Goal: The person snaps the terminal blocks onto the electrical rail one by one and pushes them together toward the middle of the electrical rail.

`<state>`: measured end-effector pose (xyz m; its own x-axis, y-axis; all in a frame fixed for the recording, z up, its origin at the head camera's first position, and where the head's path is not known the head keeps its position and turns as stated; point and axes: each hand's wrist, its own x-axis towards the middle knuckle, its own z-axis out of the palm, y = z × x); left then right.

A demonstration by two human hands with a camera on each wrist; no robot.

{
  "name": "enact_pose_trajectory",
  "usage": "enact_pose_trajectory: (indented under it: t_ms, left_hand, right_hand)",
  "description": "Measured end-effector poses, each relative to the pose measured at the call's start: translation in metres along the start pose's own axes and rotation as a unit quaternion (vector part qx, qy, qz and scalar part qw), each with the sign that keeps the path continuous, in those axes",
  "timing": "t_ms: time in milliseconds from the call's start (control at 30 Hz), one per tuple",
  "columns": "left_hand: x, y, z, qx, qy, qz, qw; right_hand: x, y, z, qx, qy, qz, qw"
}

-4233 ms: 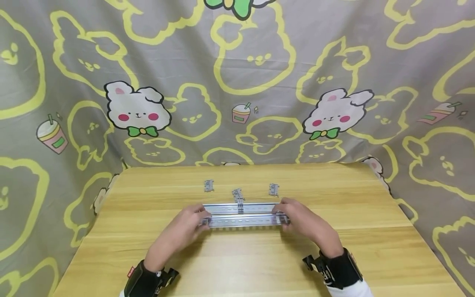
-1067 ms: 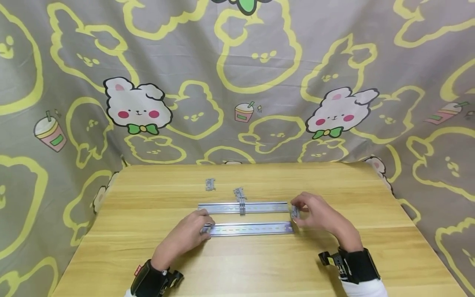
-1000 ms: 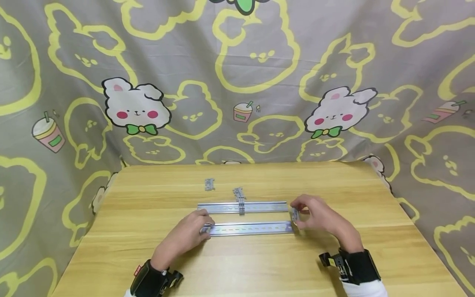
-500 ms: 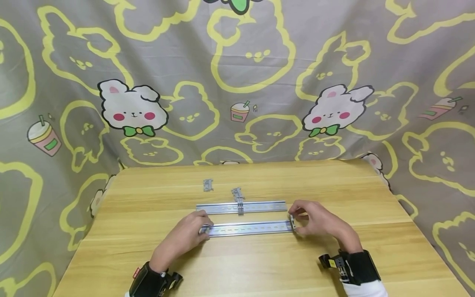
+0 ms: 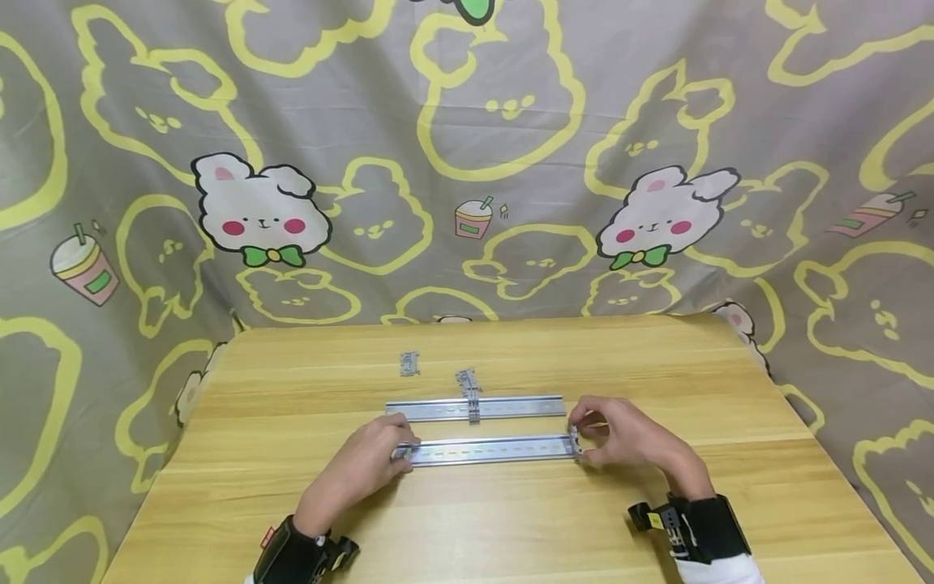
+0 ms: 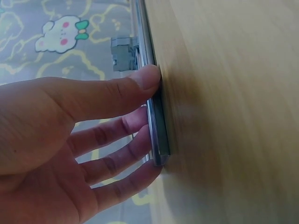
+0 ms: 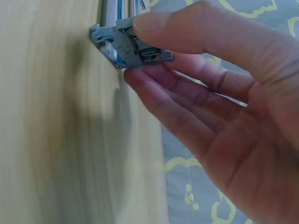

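The near DIN rail [image 5: 496, 449], a slotted metal strip, lies crosswise before me. My left hand [image 5: 375, 450] grips its left end; in the left wrist view the thumb presses one edge and the fingers [image 6: 135, 140] lie along the other. At the rail's right end, my right hand [image 5: 620, 434] pinches a grey terminal block [image 7: 128, 46] between thumb and fingers. The block stands across the rail end, its foot right at the rail edges. Behind lies a second DIN rail [image 5: 518, 406], with several thin grey terminal blocks [image 5: 473, 405] clipped near its middle.
A loose grey terminal block [image 5: 409, 363] lies at the back left of the wooden table [image 5: 467, 527]. Another grey terminal block [image 5: 465, 379] lies just behind the far rail, by the clipped ones. A patterned curtain [image 5: 365, 122] hangs behind and around the table.
The near rail has come toward me, apart from the far one. My right hand has picked up the back-right terminal block and brought it to the near rail's right end. My left hand keeps its grip.
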<state>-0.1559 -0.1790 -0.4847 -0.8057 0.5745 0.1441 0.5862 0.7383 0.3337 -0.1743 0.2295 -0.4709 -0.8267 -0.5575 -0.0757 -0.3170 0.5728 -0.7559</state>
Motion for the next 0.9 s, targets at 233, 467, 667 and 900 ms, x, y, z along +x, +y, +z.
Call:
enact_pose_trajectory:
  t_ms: [233,467,667,900]
  left_hand:
    - [0.001,0.0,-0.001,-0.004,-0.003,-0.003,1.0]
    - [0.001,0.0,0.0,-0.01,-0.004,-0.007,0.9999]
    - [0.0,-0.001,0.0,-0.008,0.007,-0.003,0.9999]
    - [-0.001,-0.001,0.0,-0.013,0.003,-0.005,0.9999]
  right_hand:
    - [0.009,-0.005,0.008,0.011,-0.004,-0.02,1.0]
    - [0.02,-0.015,0.021,0.013,-0.008,-0.03,0.999]
    - [0.033,-0.025,0.033,0.006,-0.009,-0.035,0.999]
    - [0.05,-0.039,0.046,0.006,-0.026,-0.042,0.999]
